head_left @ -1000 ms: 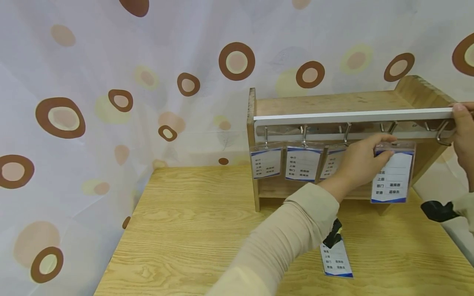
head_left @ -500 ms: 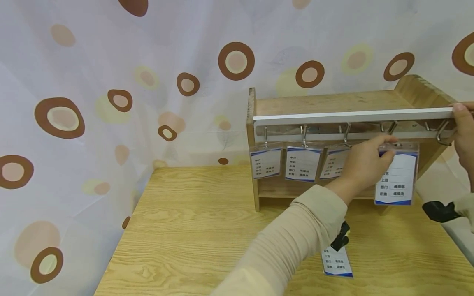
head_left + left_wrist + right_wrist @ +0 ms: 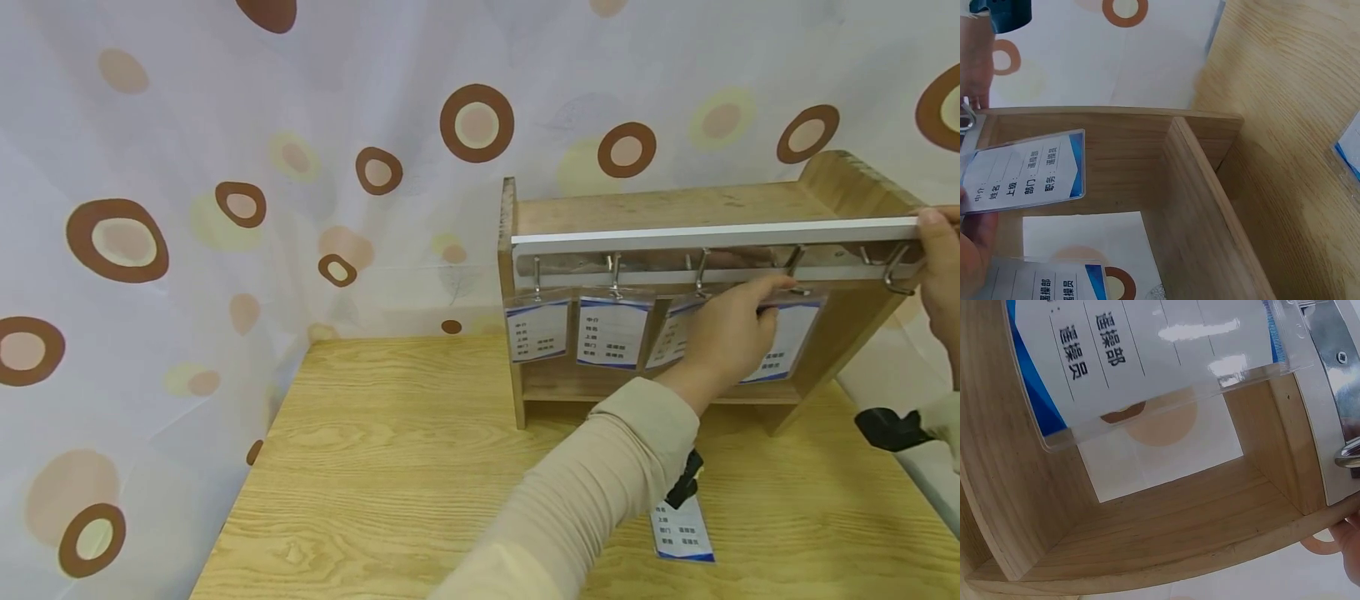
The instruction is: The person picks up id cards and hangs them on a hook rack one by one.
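Observation:
My left hand [image 3: 727, 337] pinches the top edge of a clear-sleeved name badge [image 3: 787, 342] between thumb and fingers. The badge's top lies right at the fourth metal hook [image 3: 795, 262] from the left, and its card slants down to the left. In the left wrist view, my thumb and a finger sit on either side of this badge [image 3: 1029, 175]. At the rack's right end, my right hand [image 3: 943, 275] grips the end of the hook rail [image 3: 712, 237], thumb in front. Three similar badges [image 3: 615, 332] hang from the hooks further left; my left hand partly covers the third.
The wooden rack [image 3: 660, 208] stands on a wood-grain table [image 3: 390, 467]. Another badge [image 3: 684, 533] lies on the table in front, partly behind my left wrist strap. At the rail's right end, a bare hook [image 3: 896, 271] sticks out. A patterned sheet [image 3: 300, 167] hangs behind.
The held badge first shifted right, then swung back left and inward against the fourth hook, turning at a slant. My right hand has stayed at the rail end.

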